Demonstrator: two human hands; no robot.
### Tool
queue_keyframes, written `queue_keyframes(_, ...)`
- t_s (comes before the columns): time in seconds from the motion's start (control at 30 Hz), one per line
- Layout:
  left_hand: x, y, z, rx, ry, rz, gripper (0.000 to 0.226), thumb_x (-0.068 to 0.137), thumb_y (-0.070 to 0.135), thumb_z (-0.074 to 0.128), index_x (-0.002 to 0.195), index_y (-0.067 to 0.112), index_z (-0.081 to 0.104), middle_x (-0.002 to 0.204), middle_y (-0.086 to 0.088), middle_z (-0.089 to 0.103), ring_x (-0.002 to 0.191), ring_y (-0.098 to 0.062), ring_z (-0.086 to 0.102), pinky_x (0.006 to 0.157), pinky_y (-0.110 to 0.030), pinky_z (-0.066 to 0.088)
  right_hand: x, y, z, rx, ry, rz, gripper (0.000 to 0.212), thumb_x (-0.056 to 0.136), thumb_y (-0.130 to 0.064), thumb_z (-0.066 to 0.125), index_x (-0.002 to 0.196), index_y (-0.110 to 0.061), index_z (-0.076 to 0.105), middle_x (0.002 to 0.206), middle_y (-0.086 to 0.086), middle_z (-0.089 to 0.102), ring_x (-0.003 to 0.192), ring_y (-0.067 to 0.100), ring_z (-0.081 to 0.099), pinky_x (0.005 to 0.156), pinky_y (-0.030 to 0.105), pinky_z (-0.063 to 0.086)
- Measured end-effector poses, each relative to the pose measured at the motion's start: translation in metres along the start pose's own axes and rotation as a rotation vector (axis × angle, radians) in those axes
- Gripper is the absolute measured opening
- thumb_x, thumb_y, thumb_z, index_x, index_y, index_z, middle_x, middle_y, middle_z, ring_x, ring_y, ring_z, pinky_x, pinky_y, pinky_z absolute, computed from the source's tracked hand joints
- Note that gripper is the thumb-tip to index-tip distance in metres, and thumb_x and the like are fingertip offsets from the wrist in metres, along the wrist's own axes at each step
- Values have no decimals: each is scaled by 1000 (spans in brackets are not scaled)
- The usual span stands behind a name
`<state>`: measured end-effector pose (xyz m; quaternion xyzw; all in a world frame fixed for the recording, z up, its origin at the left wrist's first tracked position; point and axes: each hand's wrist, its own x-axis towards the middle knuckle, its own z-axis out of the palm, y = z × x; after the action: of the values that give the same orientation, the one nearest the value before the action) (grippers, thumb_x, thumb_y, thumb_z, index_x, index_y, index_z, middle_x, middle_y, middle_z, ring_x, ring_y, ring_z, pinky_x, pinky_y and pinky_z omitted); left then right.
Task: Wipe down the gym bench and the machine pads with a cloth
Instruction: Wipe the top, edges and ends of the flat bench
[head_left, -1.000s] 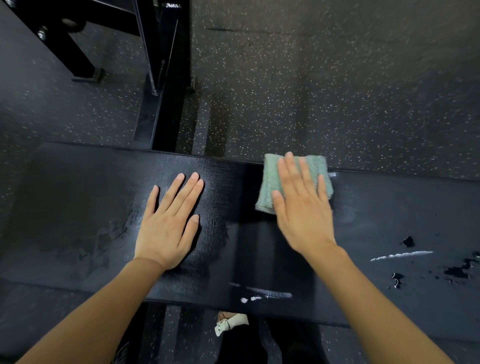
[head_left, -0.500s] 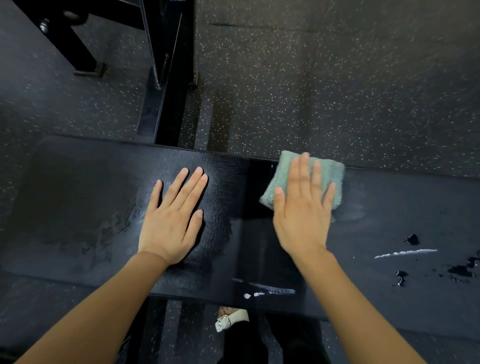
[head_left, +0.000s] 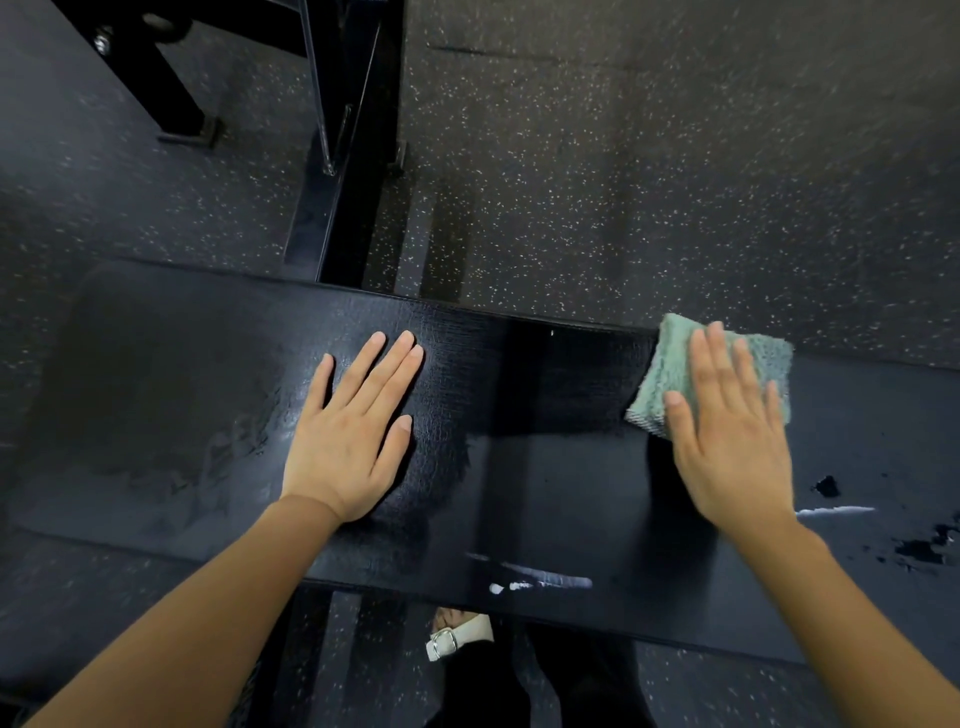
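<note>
Nearest, a white streak lies by the near edge of the desk. The left hand rests flat on the pad, fingers straight, grasping nothing. The right hand, fingers also straight, presses the green cloth at the desk's far edge. A wiping stroke seems in hand; next calls for sweeping over the streak and the dark blotches rightward. No container shows. Beyond lies speckled floor
</note>
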<state>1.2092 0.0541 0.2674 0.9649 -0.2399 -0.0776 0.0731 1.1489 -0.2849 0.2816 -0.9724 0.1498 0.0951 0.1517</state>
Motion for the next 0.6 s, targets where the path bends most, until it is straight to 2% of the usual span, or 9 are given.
queue_keyframes(0.13,0,0,1,-3,5,-2,60,100,34,26,159,23,20,166,7,15,154,-15,9,123,-48,4,2,-19,9,35,44,136,66,99,-45,13,159,-21,3,166,-7,-4,153,17,-8,122,47,-3)
queue_keyframes(0.23,0,1,1,-1,10,1,60,100,34,26,159,22,20,166,7,15,154,-15,10,123,-48,4,6,-41,17,25,59,155,66,98,-43,13,159,-19,2,166,-4,-5,153,21,-9,122,51,-2)
queue_keyframes(0.33,0,0,1,0,13,1,60,100,34,26,159,22,20,166,7,15,154,-15,9,123,-47,3,7,-66,23,20,54,56,68,97,-43,11,159,-18,7,167,-4,0,153,21,-4,121,51,-2)
queue_keyframes(0.5,0,0,0,8,14,0,60,100,34,26,159,22,20,166,7,15,154,-15,9,123,-47,4,8,-127,37,45,-25,-229,65,97,-42,9,159,-22,8,166,-7,0,152,15,-9,121,45,-8)
queue_keyframes(0.6,0,1,0,-9,16,-6,61,100,34,27,159,22,21,166,7,16,154,-15,9,123,-48,5,9,-130,37,66,-50,-274,63,99,-42,12,159,-22,9,166,-9,1,153,14,-8,121,40,-9)
